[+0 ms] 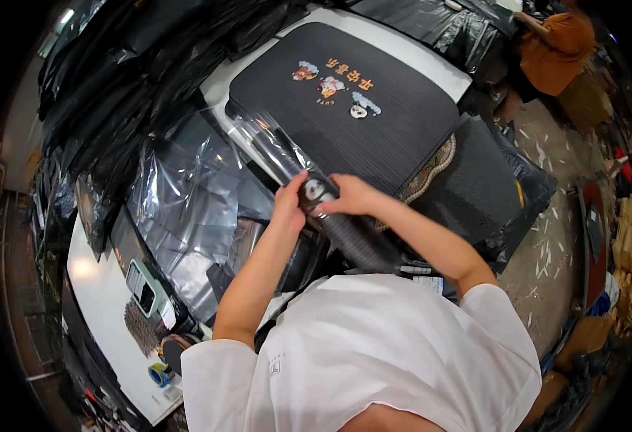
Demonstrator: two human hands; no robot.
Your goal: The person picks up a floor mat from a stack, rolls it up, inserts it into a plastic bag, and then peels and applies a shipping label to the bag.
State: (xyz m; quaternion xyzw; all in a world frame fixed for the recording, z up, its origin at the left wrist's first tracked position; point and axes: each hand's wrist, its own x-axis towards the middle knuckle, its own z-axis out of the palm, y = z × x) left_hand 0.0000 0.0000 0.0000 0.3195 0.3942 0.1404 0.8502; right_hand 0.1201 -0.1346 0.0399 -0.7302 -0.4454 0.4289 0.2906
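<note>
Left grip (289, 205) and right grip (348, 196) are holding a rolled mat (349, 236); slackening, they'd be risking uncoiling, splitting the eleven-o'clock plastic sleeve (267, 138).

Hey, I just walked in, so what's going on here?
A person in a white T-shirt grips a dark rolled mat with the left hand and right hand. Clear plastic extends beyond its far end; how much of the roll it covers is hard to tell. A flat dark mat with cartoon animals lies on the white table ahead.
</note>
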